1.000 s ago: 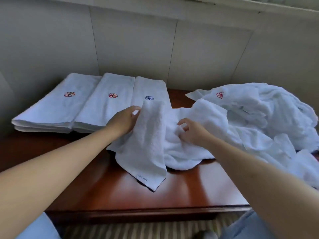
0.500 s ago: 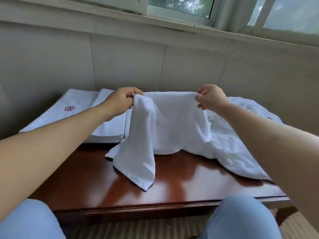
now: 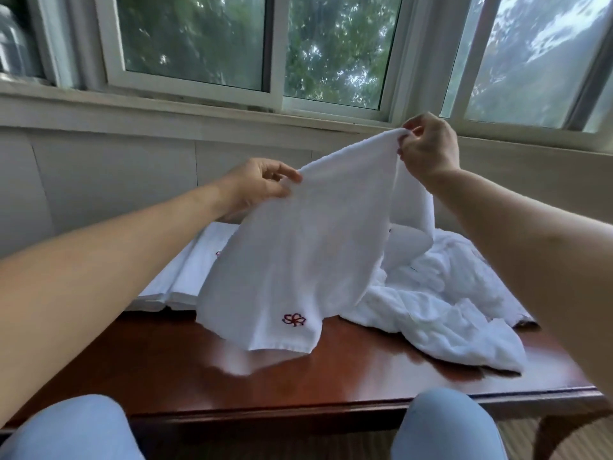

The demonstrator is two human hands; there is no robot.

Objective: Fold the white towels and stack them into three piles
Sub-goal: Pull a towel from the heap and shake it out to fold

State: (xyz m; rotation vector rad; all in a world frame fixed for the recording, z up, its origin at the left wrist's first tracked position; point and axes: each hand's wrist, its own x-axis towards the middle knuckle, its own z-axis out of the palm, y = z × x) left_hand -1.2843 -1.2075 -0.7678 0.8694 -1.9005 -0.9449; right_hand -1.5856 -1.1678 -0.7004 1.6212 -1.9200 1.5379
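Both hands hold one white towel (image 3: 298,260) up above the wooden table (image 3: 166,366): the left hand (image 3: 255,187) pinches its top edge at the left end, and the right hand (image 3: 428,151), held higher, grips the other end. A red emblem (image 3: 294,319) shows near the towel's hanging lower edge. Folded towels (image 3: 189,277) lie behind it on the left; a crumpled heap of towels (image 3: 441,310) lies to the right.

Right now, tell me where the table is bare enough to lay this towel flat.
Bare wood shows along the near edge of the table, below the hanging towel both hands hold, in front of the folded piles. A smaller bare strip lies front right, before the unfolded heap. The back of the table is crowded: piles left, heap right.
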